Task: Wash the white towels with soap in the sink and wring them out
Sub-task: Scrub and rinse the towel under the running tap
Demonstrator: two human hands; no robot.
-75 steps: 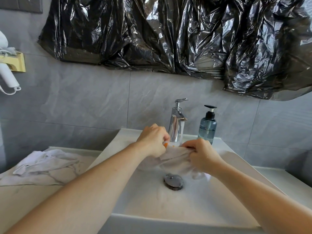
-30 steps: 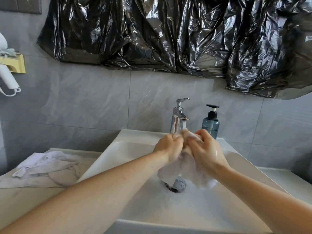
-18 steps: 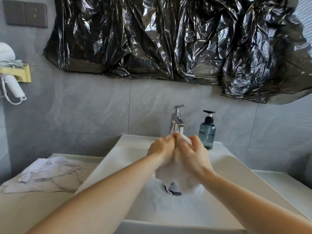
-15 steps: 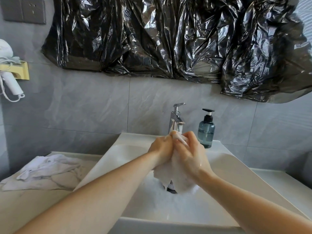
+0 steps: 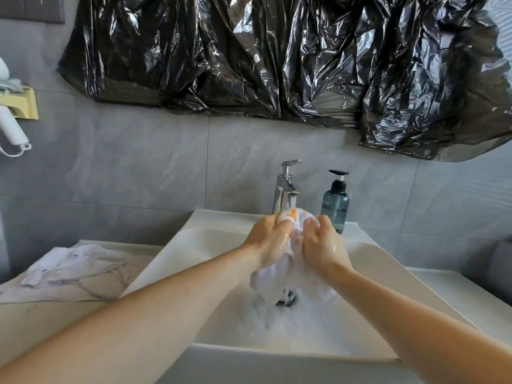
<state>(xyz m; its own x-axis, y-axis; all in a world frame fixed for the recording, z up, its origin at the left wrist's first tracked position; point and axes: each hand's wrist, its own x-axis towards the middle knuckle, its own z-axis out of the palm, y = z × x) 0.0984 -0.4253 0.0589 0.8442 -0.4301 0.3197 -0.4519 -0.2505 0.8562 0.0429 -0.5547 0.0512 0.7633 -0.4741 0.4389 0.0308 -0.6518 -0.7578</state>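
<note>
Fingers [image 5: 281, 223] of the left hand [image 5: 267, 239] and right hand [image 5: 322, 245] curl tight around the soapy white cloth towel [image 5: 293, 275], bunched above the white ceramic sink [image 5: 368, 261]; rubbing both fists together should work lather evenly through its folds.

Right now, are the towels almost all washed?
Not yet. Already done: the sink holds foamy water, so soap is in. In hand: the left hand and right hand grip one wet white towel under the faucet, scrubbing or squeezing it. Left: more white towels lie on the counter; I can't tell if they're washed.
</note>
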